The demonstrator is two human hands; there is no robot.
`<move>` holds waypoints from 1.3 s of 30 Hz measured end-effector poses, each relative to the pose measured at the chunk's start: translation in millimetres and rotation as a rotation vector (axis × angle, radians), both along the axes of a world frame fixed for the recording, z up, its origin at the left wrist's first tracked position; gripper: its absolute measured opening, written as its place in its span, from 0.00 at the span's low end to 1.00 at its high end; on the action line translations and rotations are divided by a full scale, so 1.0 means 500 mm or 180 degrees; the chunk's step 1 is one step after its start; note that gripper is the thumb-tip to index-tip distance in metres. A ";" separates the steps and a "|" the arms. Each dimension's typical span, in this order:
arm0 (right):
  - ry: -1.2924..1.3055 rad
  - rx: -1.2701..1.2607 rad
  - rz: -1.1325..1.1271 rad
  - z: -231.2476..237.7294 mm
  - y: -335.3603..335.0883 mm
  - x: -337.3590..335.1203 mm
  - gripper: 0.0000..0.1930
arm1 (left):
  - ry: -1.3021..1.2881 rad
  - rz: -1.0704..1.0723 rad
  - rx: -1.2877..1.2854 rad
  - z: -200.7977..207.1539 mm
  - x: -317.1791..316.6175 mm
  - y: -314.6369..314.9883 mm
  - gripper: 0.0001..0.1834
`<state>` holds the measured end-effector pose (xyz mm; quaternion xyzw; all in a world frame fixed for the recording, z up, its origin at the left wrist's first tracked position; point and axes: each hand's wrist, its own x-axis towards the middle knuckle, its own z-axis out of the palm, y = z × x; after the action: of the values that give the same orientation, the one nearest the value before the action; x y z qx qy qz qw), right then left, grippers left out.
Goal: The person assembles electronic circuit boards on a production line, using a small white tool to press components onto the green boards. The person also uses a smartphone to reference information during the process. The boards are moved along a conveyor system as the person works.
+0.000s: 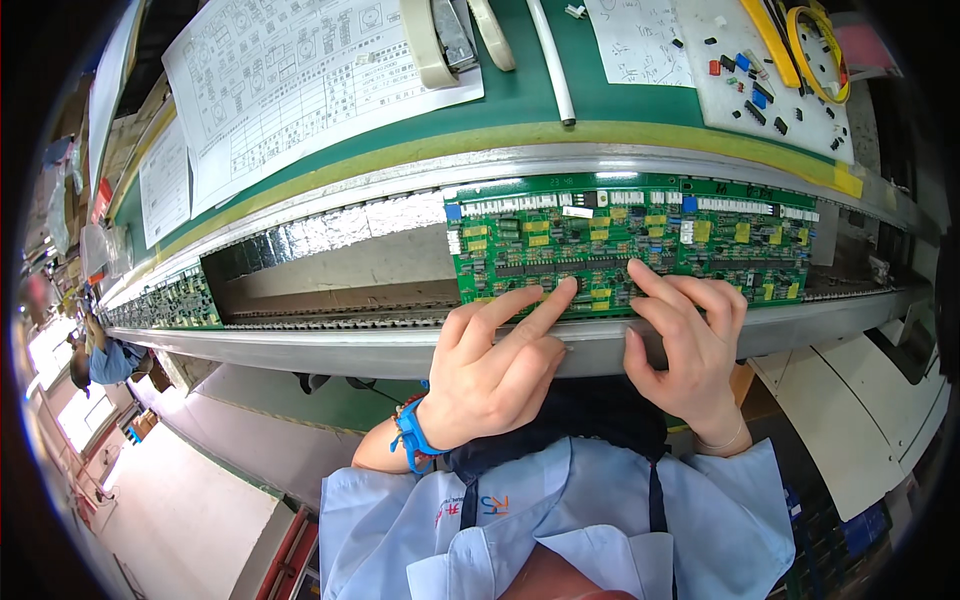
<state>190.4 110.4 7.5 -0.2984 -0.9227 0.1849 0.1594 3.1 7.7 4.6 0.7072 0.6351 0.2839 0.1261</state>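
Green circuit board [630, 240] lies flat on conveyor rails [400, 340], centre-right. Left hand [490, 370] index fingertip presses near edge; right hand [690, 345] fingers spread, resting on board, grasping nothing. Judged light, stiff, fragile; best held by bare edges. Paper sheets [300, 80] far left on bench [520, 100].

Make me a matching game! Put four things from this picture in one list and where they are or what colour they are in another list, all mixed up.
Things:
1. circuit board
2. wrist strap
3. paper sheet with diagrams
4. yellow ring

Descriptions:
A. blue, on the left hand's wrist
B. top right, on a white tray
C. green, under both hands' fingertips
D. white, lying top left on the green bench

Pairs: 1-C, 2-A, 3-D, 4-B
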 end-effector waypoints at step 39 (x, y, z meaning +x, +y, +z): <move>0.0035 0.0043 -0.0066 0.004 -0.002 -0.002 0.17 | -0.0215 0.0049 0.0158 -0.001 -0.005 -0.014 0.11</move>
<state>189.6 109.3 9.3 -0.3059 -0.9199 0.1787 0.1683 0.6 0.9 4.1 0.6952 0.6287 0.3243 0.1277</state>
